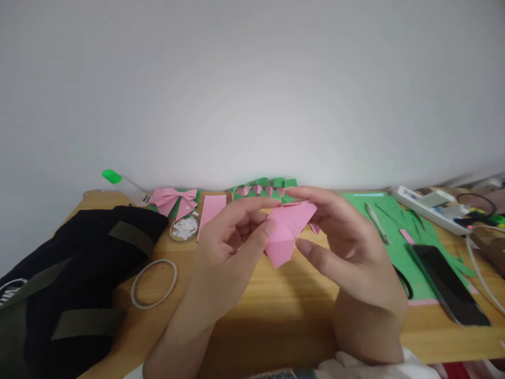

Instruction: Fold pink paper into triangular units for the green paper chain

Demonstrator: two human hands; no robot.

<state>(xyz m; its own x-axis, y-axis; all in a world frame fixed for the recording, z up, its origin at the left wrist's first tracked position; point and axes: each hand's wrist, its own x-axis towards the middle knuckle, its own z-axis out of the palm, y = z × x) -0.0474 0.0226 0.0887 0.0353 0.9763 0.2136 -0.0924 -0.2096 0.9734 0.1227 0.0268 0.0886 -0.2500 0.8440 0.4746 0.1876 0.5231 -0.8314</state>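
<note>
A piece of folded pink paper (282, 231) is held up above the wooden table in front of me. My left hand (232, 247) pinches its left side, thumb on the near face and fingers behind and along the top. My right hand (351, 247) grips the right side, with the index finger at the upper edge and the thumb tip by the fold on the right. Parts of the fingers behind the paper are hidden. Behind my hands, against the wall, stand green and pink folded paper pieces (262, 188), partly covered.
At left lie a dark bag (94, 258), a roll ring (136, 292), a pink paper bow (173, 200), a round lid with white scraps (184, 228) and a pink strip (213, 206). At right are green paper (418, 279), a cutter (376, 223), a phone (450, 287) and a power strip (430, 210).
</note>
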